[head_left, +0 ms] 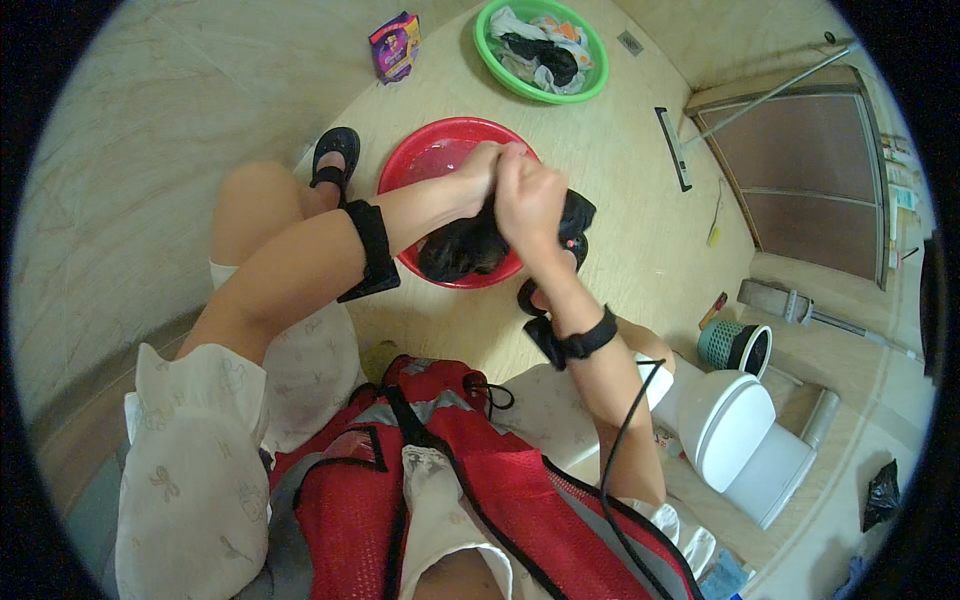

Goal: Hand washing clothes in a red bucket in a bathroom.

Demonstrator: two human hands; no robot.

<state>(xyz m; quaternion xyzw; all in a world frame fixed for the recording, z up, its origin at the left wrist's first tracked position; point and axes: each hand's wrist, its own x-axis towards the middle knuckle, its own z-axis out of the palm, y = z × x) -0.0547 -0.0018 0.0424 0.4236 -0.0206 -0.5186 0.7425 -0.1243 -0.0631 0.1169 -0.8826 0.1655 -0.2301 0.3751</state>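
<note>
A red basin (392,168) with sudsy water stands on the floor between my feet. A dark, wet black cloth (455,250) hangs over and into it, with another part sticking out on the right. My left hand (476,182) is closed at the upper part of the cloth, its fingertips partly hidden behind the other hand. Right against it, my right hand (530,203) makes a fist around the same cloth. Both hands are above the basin, pressed close together. Which kind of garment the cloth is, I cannot tell.
Beyond the red basin sits a green basin (560,98) of mixed laundry. A purple pouch (395,47) stands by the left wall. To the right are a floor squeegee (673,150), a green basket (717,343) and a white toilet (730,425). A black cable (620,450) runs along my right arm.
</note>
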